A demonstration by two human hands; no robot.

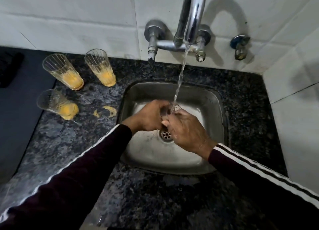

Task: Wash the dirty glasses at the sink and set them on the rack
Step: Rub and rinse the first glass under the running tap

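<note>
Over the steel sink (203, 98), my left hand (149, 116) and my right hand (187, 131) both hold one clear glass (164, 111), mostly hidden between them. Water from the chrome tap (189, 21) runs onto the glass. On the counter to the left stand three dirty ribbed glasses with yellow residue: one at the back left (63, 71), one at the back middle (101, 67) and one nearer me (57, 104).
Yellow smears (107, 110) mark the dark granite counter (172, 195) beside the sink. A dark mat or tray (19, 109) lies at the far left. A second wall valve (240, 46) sits to the right of the tap. A white tiled wall closes the right side.
</note>
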